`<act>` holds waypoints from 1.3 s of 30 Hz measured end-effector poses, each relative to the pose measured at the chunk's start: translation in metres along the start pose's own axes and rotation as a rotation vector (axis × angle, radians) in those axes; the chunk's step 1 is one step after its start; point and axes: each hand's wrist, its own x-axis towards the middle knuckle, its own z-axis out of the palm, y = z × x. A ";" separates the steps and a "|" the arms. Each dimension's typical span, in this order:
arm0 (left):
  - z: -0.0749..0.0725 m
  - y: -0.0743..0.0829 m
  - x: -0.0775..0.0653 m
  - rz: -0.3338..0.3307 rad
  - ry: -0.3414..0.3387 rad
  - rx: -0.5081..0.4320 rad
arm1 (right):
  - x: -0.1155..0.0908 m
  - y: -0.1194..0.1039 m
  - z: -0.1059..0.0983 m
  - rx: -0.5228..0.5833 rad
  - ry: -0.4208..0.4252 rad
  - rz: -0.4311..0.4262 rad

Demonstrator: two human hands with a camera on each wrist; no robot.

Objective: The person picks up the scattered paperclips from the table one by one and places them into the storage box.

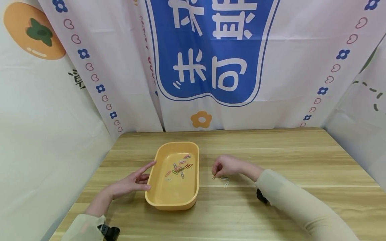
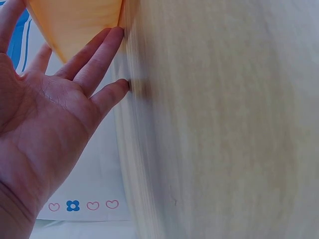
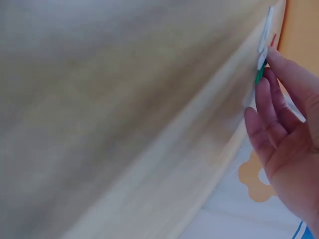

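Observation:
My left hand (image 1: 129,182) rests against the left side of a yellow plastic tray (image 1: 172,201), index fingertip and thumb touching its rim. In the left wrist view the fingers of the left hand (image 2: 55,109) are spread and fairly straight. Several coloured paper clips (image 1: 178,169) lie in the tray. Right of it, my right hand (image 1: 227,165) is down at the tabletop with curled fingers. In the right wrist view its fingertips pinch a green paper clip (image 3: 259,74). Close by lie a red-orange clip (image 1: 214,177) and two white clips (image 1: 226,184).
A wood-grain table (image 1: 271,214) lies under everything. Behind it hangs a white printed cloth (image 1: 181,117) with a blue panel, and pale cloth closes off both sides. Dark wrist devices (image 1: 109,231) are worn at both sleeves.

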 end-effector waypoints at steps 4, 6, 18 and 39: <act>0.000 0.000 -0.001 0.009 0.000 0.003 | 0.005 -0.002 -0.004 0.002 -0.084 0.031; 0.001 0.001 -0.001 0.010 0.001 0.001 | 0.008 -0.003 -0.006 0.006 -0.124 0.057; 0.001 0.000 -0.002 -0.005 0.009 0.000 | 0.008 -0.005 -0.006 0.039 -0.154 0.064; 0.001 0.001 -0.001 -0.011 0.011 0.015 | -0.004 0.005 -0.006 0.168 -0.011 0.034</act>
